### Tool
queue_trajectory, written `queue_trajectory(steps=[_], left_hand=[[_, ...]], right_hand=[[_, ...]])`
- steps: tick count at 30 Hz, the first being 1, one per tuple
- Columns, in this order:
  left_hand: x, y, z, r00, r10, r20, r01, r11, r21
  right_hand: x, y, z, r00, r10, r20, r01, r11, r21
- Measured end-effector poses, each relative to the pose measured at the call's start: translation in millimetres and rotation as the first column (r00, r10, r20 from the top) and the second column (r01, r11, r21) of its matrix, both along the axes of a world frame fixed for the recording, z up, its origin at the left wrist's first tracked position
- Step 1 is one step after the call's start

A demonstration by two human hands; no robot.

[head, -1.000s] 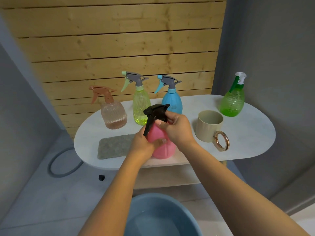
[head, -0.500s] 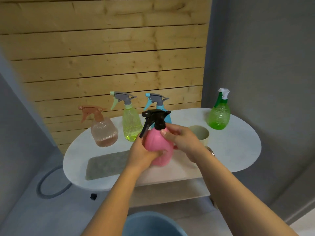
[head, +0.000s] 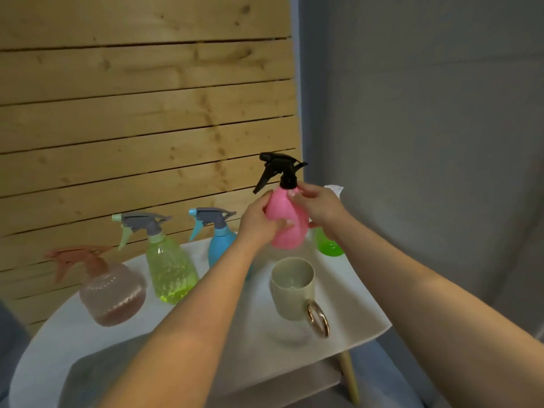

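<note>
Wood-slat wall behind. Had the pink spray bottle between my hands, beyond the mug: left hand gripping its body, right hand pinching near the neck. Figured the next move was twisting the sprayer off.

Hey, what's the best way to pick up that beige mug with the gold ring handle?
Take the gold ring handle: it juts from the beige mug toward you, at the near right, so come in from the near side. The mug stands upright on the white oval table, mouth up.
</note>
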State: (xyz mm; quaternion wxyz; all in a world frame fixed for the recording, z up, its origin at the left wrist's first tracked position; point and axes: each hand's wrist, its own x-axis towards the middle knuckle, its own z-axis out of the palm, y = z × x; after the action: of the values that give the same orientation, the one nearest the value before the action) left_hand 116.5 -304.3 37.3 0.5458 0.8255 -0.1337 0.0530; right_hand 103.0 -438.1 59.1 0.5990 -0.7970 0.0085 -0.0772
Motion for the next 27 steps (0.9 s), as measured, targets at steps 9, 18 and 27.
queue_trajectory(steps=[9, 18, 27], left_hand=[[36.0, -3.2, -62.0, 0.982, -0.019, -0.188, 0.027, 0.999, 0.041], [31.7, 1.4, -69.9, 0.939, 0.03, -0.342, -0.008, 0.998, 0.067], [7.6, -9.6, -47.6, 0.925, 0.346, -0.156, -0.266, 0.885, 0.383]], right_hand=[[36.0, -8.6, -67.1, 0.994, -0.002, -0.107, -0.004, 0.998, -0.055], [33.0, 2.4, -74.7, 0.991, 0.023, -0.135, -0.043, 0.989, -0.142], [0.8, -30.6, -90.6, 0.899, -0.437, -0.043, 0.42, 0.885, -0.202]])
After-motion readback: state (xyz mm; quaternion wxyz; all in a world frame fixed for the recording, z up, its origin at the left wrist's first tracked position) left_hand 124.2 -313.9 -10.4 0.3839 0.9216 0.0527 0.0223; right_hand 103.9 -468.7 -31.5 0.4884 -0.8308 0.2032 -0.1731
